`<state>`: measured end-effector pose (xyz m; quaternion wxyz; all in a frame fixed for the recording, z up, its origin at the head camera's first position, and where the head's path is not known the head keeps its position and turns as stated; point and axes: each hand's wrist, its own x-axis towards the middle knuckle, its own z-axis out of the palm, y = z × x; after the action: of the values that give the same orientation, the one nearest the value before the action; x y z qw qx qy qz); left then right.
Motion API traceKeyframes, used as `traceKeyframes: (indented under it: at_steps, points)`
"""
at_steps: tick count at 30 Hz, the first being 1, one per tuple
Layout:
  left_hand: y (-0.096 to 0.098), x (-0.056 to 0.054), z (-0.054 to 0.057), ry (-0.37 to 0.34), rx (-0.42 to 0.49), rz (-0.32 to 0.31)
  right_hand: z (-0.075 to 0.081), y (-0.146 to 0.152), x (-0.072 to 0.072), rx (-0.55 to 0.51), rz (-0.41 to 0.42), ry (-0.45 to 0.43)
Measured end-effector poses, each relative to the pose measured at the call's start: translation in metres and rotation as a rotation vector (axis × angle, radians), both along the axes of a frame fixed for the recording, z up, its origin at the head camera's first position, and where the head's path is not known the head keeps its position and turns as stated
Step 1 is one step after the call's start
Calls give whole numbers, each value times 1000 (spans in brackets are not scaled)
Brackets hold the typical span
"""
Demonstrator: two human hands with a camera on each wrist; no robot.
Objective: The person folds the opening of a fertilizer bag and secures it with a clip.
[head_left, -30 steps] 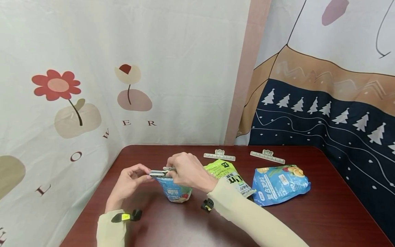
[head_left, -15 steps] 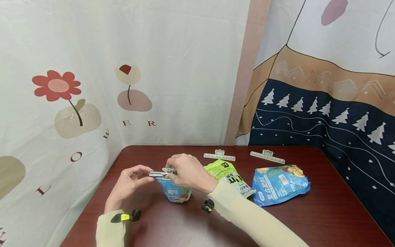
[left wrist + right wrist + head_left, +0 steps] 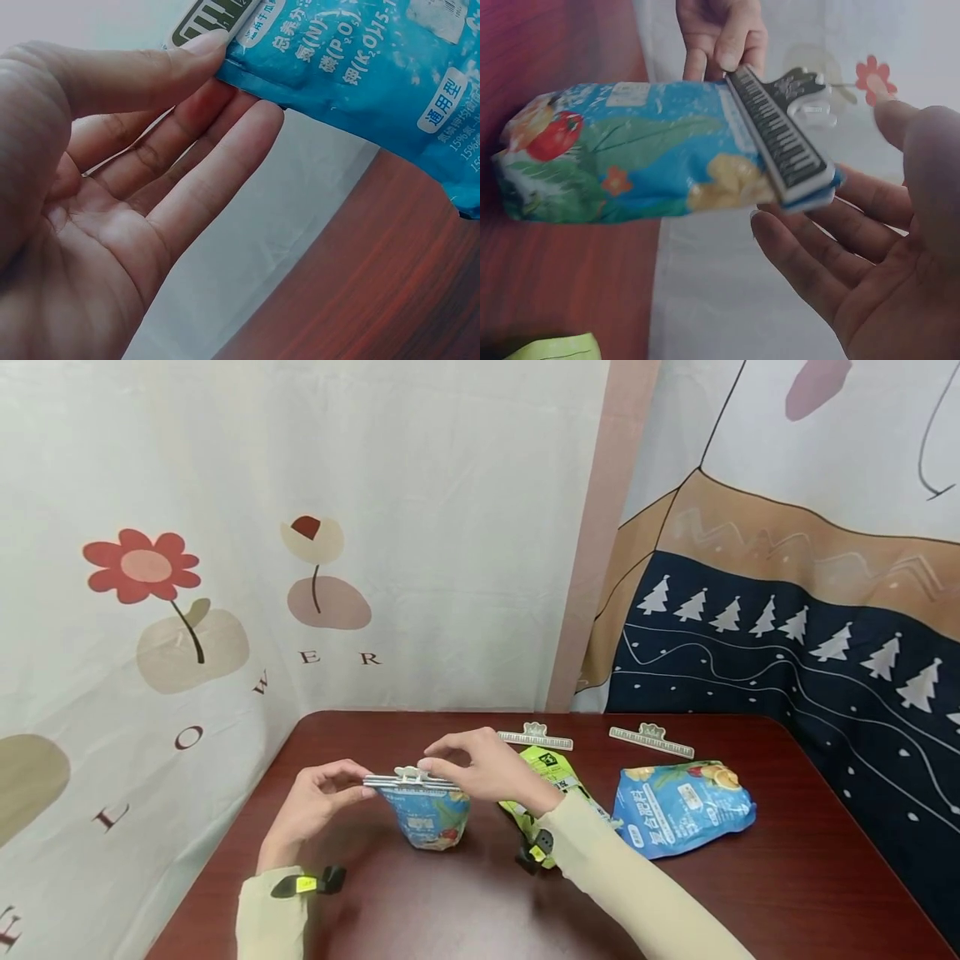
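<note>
A small blue fertilizer bag (image 3: 426, 818) stands upright on the table with a silver ruler-marked clip (image 3: 408, 781) across its top edge. My left hand (image 3: 318, 797) pinches the clip's left end and the bag's corner between thumb and fingers, while the little finger lies free in the left wrist view. The right hand (image 3: 491, 768) hovers at the clip's handle, fingers loosely bent. In the right wrist view its thumb stands clear of the clip handle (image 3: 799, 82), and its fingers lie near the clip's other end; whether they touch it I cannot tell.
Behind my right wrist lies a green bag (image 3: 551, 766), partly covered. A larger blue bag (image 3: 682, 810) lies to its right. Two more ruler clips, one left (image 3: 536, 739) and one right (image 3: 651, 741), rest near the table's back edge. Printed curtains hang behind the table.
My right hand has loosened its grip on the clip handle and moved right and slightly up, so more of the clip shows. The left hand keeps its place.
</note>
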<state>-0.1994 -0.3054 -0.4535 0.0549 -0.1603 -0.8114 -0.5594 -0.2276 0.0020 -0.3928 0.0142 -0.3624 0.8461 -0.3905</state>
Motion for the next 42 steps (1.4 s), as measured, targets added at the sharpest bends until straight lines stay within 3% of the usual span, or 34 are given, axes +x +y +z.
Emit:
traceKeyframes:
  at_steps: [7,13,19,26,34,42]
  points:
    - [0,1,-3,6,28,-11,-12,21,4,-88,-56,-173]
    - [0,-1,-4,3,73,-38,-29,33,10,-191,-25,-241]
    - [2,-4,-2,-33,44,-30,-48,34,14,-268,-17,-191]
    - [2,-5,-7,-65,12,26,-59,29,20,-328,-45,-47]
    - [4,-8,-16,-56,143,-19,-65,24,22,-399,-55,37]
    - [17,-9,-20,-45,146,117,-67,23,22,-390,-113,53]
